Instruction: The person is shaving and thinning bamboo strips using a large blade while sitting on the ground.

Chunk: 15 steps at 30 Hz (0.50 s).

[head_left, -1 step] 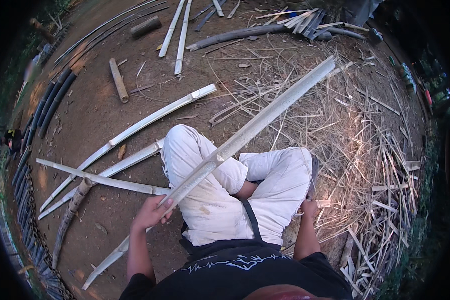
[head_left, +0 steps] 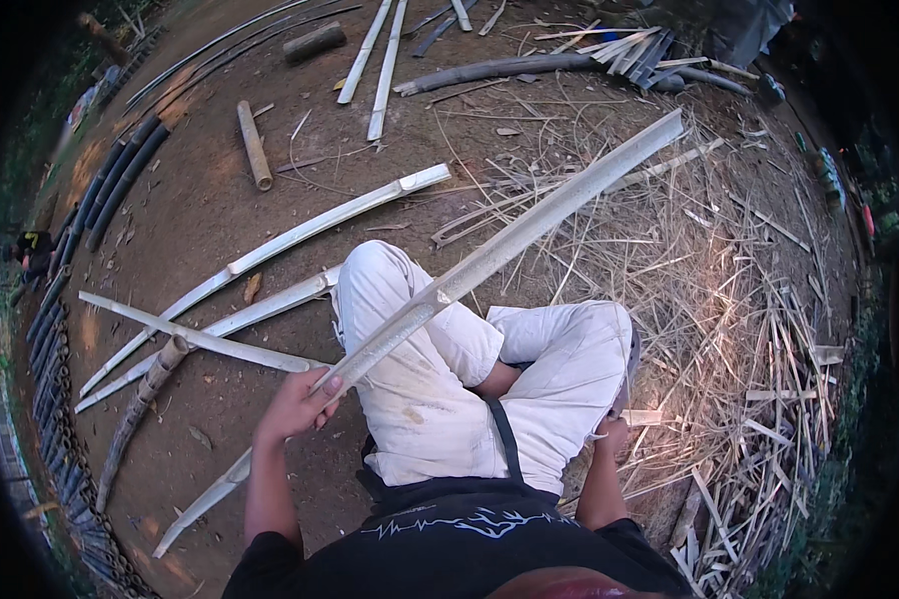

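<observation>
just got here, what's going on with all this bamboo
A person in a black printed T-shirt and off-white trousers sits cross-legged on the ground. The left hand grips a long, pale, split bamboo length, which slants across the left leg. The right hand is low beside the right leg; whatever it may hold can't be made out. More pale split bamboo pieces lie to the left, with a tangle of thin, straw-coloured strips to the right.

It's an open-air bamboo-working yard: split bamboo (head_left: 529, 230), dirt ground (head_left: 185, 215), shavings (head_left: 669, 260) littering its right side, dark poles (head_left: 127, 186) lining its left edge.
</observation>
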Tool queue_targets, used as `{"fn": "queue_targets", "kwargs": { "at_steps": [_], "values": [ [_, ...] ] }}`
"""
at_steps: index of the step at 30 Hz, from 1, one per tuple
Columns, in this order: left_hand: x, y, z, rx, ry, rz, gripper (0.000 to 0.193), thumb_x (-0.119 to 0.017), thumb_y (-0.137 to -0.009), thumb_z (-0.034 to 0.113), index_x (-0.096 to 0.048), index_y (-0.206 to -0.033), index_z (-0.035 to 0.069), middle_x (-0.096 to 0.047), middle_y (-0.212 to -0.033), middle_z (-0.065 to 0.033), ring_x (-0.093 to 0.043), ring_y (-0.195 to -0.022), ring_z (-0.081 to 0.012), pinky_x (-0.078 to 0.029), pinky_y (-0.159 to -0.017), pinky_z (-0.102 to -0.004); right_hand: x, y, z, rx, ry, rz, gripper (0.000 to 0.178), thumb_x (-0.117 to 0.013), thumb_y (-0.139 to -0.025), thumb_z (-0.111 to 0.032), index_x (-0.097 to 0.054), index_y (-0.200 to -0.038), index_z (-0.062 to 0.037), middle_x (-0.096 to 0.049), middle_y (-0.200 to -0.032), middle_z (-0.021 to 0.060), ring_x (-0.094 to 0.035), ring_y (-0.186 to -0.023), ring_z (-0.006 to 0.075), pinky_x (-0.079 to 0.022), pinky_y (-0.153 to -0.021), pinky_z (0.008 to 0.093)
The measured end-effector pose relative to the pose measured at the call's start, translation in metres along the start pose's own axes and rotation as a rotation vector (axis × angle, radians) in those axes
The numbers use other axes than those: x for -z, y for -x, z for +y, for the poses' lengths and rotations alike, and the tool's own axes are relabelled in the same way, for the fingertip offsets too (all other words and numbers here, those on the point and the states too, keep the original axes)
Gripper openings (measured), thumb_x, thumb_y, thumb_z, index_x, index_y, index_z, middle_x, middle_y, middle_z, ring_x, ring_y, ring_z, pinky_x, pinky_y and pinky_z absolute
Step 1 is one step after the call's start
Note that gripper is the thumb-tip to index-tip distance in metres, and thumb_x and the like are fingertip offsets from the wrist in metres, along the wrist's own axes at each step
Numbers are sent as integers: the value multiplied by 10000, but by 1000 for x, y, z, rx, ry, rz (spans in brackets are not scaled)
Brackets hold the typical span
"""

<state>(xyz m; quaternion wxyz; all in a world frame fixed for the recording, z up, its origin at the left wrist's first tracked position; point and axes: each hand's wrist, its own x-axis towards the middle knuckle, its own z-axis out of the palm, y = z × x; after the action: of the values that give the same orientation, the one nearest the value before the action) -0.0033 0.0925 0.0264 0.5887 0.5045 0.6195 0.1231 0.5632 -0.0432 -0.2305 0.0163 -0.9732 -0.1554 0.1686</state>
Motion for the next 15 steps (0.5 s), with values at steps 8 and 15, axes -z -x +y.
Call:
{"fn": "queue_targets", "kwargs": {
  "at_steps": [8,15],
  "values": [
    [-24,-29,49,-212,-545,795,323,-777,-811,205,-557,-963,22,-640,-902,-222,-628,-876,-439,-487,-767,-497,-107,58,99,59,280,131,517,-699,-884,-369,-548,-1257,-44,-599,-1200,198,-598,-1095,389,-518,-867,493],
    [-94,-54,39,-191,-520,795,401,-819,-716,124,-545,-991,23,-647,-946,-199,-639,-933,-413,-500,-794,-498,-50,40,53,-130,-192,-97,541,-697,-903,-326,-511,-1332,-54,-554,-1278,205,-560,-1168,393,-499,-927,498]
  ]
}}
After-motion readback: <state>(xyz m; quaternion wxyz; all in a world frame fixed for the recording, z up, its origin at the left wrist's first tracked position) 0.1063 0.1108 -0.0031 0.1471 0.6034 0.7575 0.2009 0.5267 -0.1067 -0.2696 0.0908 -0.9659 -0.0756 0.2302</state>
